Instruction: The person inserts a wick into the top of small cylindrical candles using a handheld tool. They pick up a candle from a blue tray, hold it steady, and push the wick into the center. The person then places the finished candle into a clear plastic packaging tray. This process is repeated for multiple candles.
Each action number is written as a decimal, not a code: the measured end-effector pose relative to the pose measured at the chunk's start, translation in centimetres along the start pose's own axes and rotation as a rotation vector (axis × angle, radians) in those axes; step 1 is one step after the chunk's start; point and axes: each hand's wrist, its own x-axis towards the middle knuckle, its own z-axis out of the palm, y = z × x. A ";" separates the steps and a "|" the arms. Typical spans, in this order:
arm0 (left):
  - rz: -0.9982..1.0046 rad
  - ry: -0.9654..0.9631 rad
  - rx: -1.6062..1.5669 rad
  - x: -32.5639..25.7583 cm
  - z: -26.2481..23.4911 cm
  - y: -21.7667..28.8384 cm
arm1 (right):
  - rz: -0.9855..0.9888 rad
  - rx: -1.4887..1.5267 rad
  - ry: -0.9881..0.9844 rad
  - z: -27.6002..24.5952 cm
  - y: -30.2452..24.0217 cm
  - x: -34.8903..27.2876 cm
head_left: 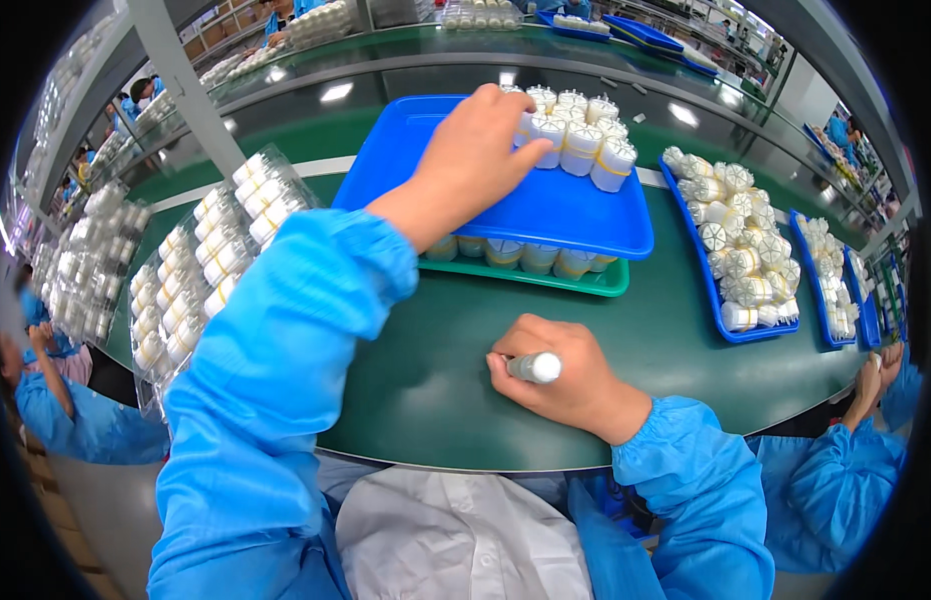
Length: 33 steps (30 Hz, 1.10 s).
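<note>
My left hand (475, 160) reaches across a blue tray (385, 150) toward its far side. Its thumb and index finger are closed around the nearest of several white cylindrical parts (582, 143), which stand upright in a cluster. These parts have ribbed white tops and thin yellow bands; the hand hides some of them. Low over the green tabletop, near the front edge, my right hand (570, 385) grips a thick white marker pen (535, 367) between thumb and fingers. The pen's blunt white end points up toward me, and its other end is hidden in the fingers.
Under the blue tray, a green tray (600, 280) holds more white parts. Clear plastic packs of white parts (220, 235) lean at the left beside a metal post (185, 85). Loaded blue trays (720, 315) stand at the right. Co-workers in blue sleeves (835, 480) sit at both sides.
</note>
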 end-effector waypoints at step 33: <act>-0.113 -0.241 -0.417 -17.9 -4.8 6.8 | 0.167 0.234 0.193 -1.2 -0.1 1.2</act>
